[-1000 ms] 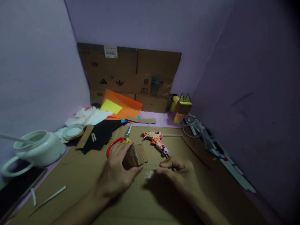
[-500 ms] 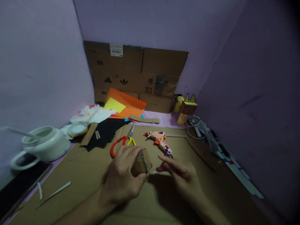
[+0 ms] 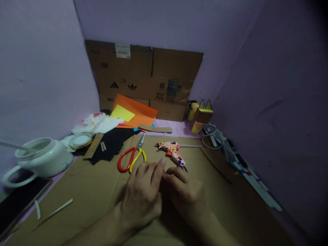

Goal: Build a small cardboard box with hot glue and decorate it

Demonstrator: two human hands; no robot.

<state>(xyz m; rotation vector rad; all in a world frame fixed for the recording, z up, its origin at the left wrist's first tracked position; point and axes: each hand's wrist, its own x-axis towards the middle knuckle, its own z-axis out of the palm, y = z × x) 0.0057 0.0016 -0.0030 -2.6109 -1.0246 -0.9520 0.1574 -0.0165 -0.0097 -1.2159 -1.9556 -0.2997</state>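
Note:
My left hand (image 3: pixel 143 189) is curled closed, back of the hand up, thumb upright. It hides the small brown cardboard piece that showed in its grip half a second earlier. My right hand (image 3: pixel 186 191) meets it from the right, fingers bent in and fingertips pressed together beside the left thumb. Whatever lies between the fingertips is hidden. Just beyond the left hand lie scissors (image 3: pixel 132 159) with one red and one yellow handle. A floral-patterned glue gun (image 3: pixel 170 150) rests past the right hand, a pale glue stick (image 3: pixel 191 146) sticking out of its back.
A white pot (image 3: pixel 43 159) and a dark flat device (image 3: pixel 24 201) stand at the left. Black sheets (image 3: pixel 110 147), orange paper (image 3: pixel 135 111) and a cardboard strip (image 3: pixel 155 128) lie farther back. A yellow-and-brown paper figure (image 3: pixel 203 116) and coiled cable (image 3: pixel 212 138) are at the right.
My left hand has turned so its back covers the cardboard piece. My right hand has moved left against it, its fingers closing. The view has shifted slightly.

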